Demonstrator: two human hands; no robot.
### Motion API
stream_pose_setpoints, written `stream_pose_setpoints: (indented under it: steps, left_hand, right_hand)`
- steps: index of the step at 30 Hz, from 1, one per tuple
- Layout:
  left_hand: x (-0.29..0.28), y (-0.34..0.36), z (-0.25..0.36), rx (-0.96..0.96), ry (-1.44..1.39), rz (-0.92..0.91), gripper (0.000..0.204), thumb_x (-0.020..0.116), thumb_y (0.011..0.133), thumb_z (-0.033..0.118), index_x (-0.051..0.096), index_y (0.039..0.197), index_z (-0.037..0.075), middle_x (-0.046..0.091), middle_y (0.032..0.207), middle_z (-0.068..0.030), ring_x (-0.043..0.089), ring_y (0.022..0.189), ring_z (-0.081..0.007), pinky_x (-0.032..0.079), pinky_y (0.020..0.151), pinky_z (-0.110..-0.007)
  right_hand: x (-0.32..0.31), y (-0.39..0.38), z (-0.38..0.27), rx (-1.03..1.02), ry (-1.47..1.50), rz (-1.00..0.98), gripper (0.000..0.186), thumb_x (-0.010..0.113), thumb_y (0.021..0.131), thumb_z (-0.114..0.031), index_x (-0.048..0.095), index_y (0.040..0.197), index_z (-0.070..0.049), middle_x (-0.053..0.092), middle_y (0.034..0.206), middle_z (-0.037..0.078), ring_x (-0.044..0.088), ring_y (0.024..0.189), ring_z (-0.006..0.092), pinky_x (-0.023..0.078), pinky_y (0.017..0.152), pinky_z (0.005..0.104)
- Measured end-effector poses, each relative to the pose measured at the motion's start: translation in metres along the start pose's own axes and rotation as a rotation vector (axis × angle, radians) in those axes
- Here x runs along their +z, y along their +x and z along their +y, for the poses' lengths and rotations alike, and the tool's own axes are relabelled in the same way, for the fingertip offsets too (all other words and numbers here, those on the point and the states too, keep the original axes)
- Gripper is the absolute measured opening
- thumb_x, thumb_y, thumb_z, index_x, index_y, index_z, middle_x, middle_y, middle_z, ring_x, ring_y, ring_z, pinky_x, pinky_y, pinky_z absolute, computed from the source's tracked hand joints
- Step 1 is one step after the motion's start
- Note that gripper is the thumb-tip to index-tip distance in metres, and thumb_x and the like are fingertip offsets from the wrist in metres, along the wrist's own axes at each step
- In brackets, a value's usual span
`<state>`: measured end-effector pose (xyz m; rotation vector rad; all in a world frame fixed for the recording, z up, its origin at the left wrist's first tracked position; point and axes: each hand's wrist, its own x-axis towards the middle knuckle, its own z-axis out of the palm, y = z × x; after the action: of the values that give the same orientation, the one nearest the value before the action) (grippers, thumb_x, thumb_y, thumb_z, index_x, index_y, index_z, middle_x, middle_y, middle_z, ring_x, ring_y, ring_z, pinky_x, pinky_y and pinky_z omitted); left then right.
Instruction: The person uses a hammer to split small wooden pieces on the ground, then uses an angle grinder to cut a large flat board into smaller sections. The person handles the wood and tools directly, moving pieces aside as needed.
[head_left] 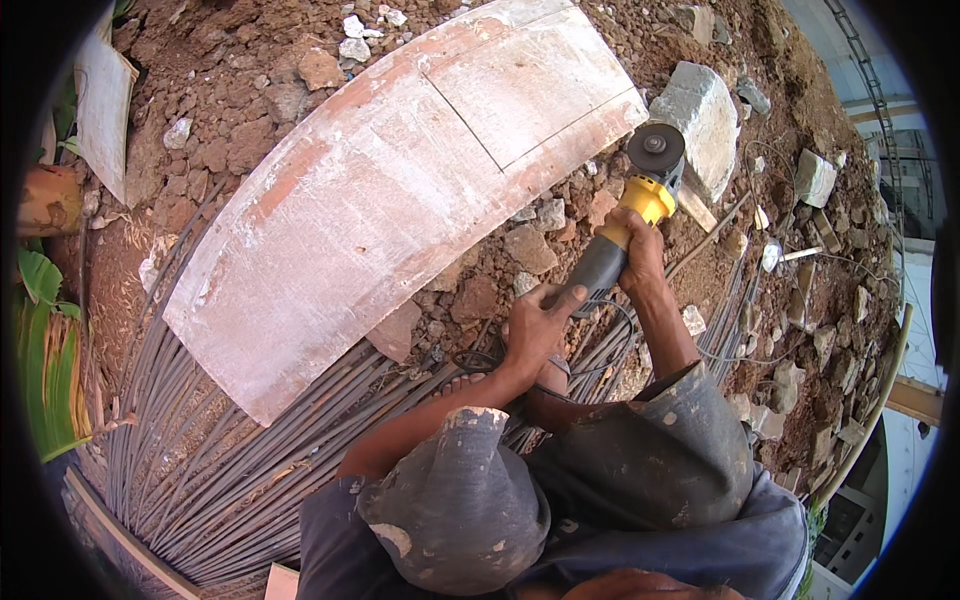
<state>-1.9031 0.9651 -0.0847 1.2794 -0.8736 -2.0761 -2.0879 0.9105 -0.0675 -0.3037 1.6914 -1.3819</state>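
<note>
My right hand (640, 250) is wrapped round the body of a yellow and black angle grinder (652, 200), just behind its yellow head. At the rear end of the dark handle, my left hand (540, 325) grips it too, thumb along the side. The grinder's dark disc (655, 148) points away from me, beside the right corner of a large plywood sheet (330, 230). That sheet is pale and reddish, with thin dark straight lines across its far right part. A black cord (610, 372) loops below the grinder.
Long thin steel rods (230, 470) lie bundled under the sheet and by my feet. A whitish concrete block (700, 125) sits right of the disc. Broken stones (530, 248) and reddish soil (230, 90) surround the sheet. Green leaves (45, 370) stand at the left.
</note>
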Motion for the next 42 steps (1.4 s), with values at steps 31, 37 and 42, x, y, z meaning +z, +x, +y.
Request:
stream_pose_setpoints:
  steps: [31, 37, 42]
  left_hand:
    - [-0.001, 0.025, -0.010, 0.135, 0.457, -0.086, 0.067, 0.081, 0.069, 0.030, 0.048, 0.116, -0.005, 0.065, 0.097, -0.0232, 0.068, 0.086, -0.0351, 0.054, 0.076, -0.043]
    - [0.005, 0.009, -0.024, 0.152, 0.900, 0.030, 0.071, 0.080, 0.070, 0.040, 0.047, 0.115, -0.004, 0.065, 0.097, -0.0309, 0.064, 0.094, -0.0490, 0.051, 0.082, -0.053]
    - [-0.016, 0.011, -0.044, 0.433, 0.979, -0.180, 0.078, 0.078, 0.077, 0.049, 0.049, 0.124, -0.005, 0.063, 0.104, -0.0283, 0.064, 0.092, -0.0468, 0.052, 0.080, -0.051]
  right_hand:
    - [0.009, -0.033, 0.035, 0.102, 0.024, -0.326, 0.053, 0.079, 0.083, -0.027, 0.053, 0.119, 0.001, 0.063, 0.104, 0.009, 0.063, 0.092, 0.0194, 0.053, 0.082, 0.0347]
    - [0.007, -0.041, 0.067, 0.092, -0.034, -0.093, 0.036, 0.081, 0.075, -0.009, 0.060, 0.103, 0.000, 0.063, 0.087, 0.004, 0.062, 0.075, 0.0150, 0.053, 0.068, 0.0323]
    - [-0.021, -0.039, 0.086, 0.136, -0.002, -0.022, 0.027, 0.072, 0.075, 0.001, 0.061, 0.099, 0.000, 0.065, 0.083, 0.007, 0.064, 0.070, 0.0180, 0.054, 0.064, 0.0330]
